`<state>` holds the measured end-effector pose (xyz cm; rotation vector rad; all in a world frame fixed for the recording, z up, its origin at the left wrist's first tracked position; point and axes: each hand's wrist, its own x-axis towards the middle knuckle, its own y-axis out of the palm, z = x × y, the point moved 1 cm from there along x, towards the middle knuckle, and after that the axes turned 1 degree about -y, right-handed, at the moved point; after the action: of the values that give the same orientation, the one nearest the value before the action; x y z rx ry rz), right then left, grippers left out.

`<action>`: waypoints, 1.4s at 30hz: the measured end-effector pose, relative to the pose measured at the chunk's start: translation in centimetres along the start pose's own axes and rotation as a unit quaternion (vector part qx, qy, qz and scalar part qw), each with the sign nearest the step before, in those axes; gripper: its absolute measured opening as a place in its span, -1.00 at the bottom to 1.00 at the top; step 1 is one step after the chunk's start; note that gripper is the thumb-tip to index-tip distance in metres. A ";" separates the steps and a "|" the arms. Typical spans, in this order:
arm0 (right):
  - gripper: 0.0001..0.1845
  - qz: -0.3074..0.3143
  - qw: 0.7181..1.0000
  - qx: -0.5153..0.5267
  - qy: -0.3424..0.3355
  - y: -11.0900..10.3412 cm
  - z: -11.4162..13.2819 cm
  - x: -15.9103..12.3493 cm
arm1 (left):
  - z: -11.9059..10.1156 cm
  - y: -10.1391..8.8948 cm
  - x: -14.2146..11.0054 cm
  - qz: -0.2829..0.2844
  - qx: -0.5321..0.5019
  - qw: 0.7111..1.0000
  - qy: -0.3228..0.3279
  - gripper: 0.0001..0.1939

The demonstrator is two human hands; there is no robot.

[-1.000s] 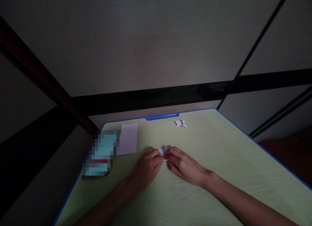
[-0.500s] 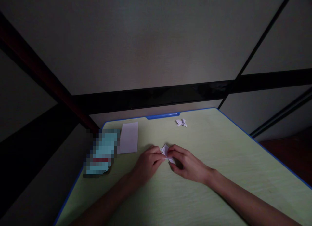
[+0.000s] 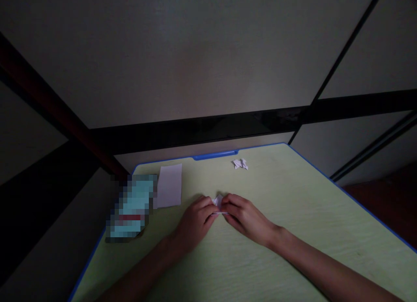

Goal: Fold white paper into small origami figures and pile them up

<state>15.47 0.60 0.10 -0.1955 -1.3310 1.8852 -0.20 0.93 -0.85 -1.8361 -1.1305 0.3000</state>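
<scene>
A small folded white paper piece [image 3: 217, 202] lies on the pale green table [image 3: 293, 215], pinched between both hands. My left hand [image 3: 195, 221] grips its left side with curled fingers. From the right, my right hand [image 3: 247, 217] pinches the other side, thumb and fingers pressed together. Most of the paper is hidden under the fingertips.
A flat white paper sheet [image 3: 169, 191] lies at the back left. Beside it is a blurred teal object [image 3: 132, 206] at the table's left edge. Small folded white paper pieces [image 3: 240, 164] sit near the far edge. A blue rim borders the table; a wall stands behind.
The hands drew closer together over the paper piece, which now shows less than half a second ago. The view shifted slightly.
</scene>
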 end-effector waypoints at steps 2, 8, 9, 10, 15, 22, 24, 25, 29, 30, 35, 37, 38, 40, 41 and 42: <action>-0.82 0.004 1.000 0.002 0.009 -0.1 0.0 0.1 | -0.2 0.0 0.0 0.006 0.023 1.000 0.006 -0.84; -0.81 0.007 0.999 0.039 0.023 -0.2 0.0 0.5 | -0.9 -0.5 0.2 0.016 0.023 0.999 -0.020 -0.80; -0.81 0.010 0.999 0.046 0.024 -0.3 -0.1 0.5 | -1.0 -0.5 0.3 0.014 0.016 0.999 -0.027 -0.78; -0.81 0.015 0.998 0.051 0.025 -0.4 -0.1 0.6 | -1.0 -0.6 0.4 0.011 0.010 0.999 -0.033 -0.76; -0.78 0.040 0.996 0.071 0.034 -0.8 -0.9 1.3 | -0.9 -0.7 1.2 0.013 -0.009 0.998 -0.063 -0.76; -0.81 0.050 0.993 0.107 0.028 -0.7 -1.6 2.4 | -0.4 -0.7 2.1 0.020 0.013 0.992 -0.124 -0.79; -0.80 0.052 0.992 0.112 0.019 -0.7 -1.6 2.5 | -0.4 -0.8 2.2 0.016 0.014 0.991 -0.132 -0.83; -0.80 0.056 0.992 0.112 0.013 -0.7 -1.6 2.5 | -0.3 -0.9 2.2 0.014 0.010 0.991 -0.135 -0.85; -0.78 0.074 0.991 0.114 -0.007 -0.8 -1.6 2.7 | -0.3 -1.2 2.3 0.012 -0.013 0.990 -0.142 -0.87; -0.78 0.076 0.990 0.117 -0.009 -0.8 -1.6 2.8 | -0.3 -1.3 2.3 0.009 -0.012 0.990 -0.141 -0.87; -0.81 0.074 0.990 0.119 -0.018 -0.9 -1.7 2.9 | -0.1 -1.3 2.4 0.001 -0.008 0.988 -0.152 -0.86; -0.83 0.070 0.991 0.113 -0.022 -0.9 -1.7 2.9 | 0.0 -1.2 2.5 0.005 -0.014 0.987 -0.160 -0.86; -0.83 0.067 0.992 0.108 -0.023 -0.9 -1.8 2.9 | 0.0 -1.2 2.5 0.005 -0.014 0.987 -0.162 -0.86; -0.83 0.061 0.993 0.096 -0.024 -0.9 -1.8 2.9 | 0.1 -1.2 2.5 0.004 -0.013 0.987 -0.162 -0.86; -0.83 0.059 0.994 0.091 -0.025 -0.9 -1.9 2.9 | 0.2 -1.1 2.5 0.004 -0.014 0.987 -0.158 -0.86; -0.83 0.058 0.994 0.087 -0.026 -0.9 -1.9 2.9 | 0.2 -1.1 2.5 0.004 -0.015 0.988 -0.154 -0.86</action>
<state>15.02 4.09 0.91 -0.1366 -1.2038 2.1062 0.42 3.20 0.49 -1.8625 -1.3420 0.5899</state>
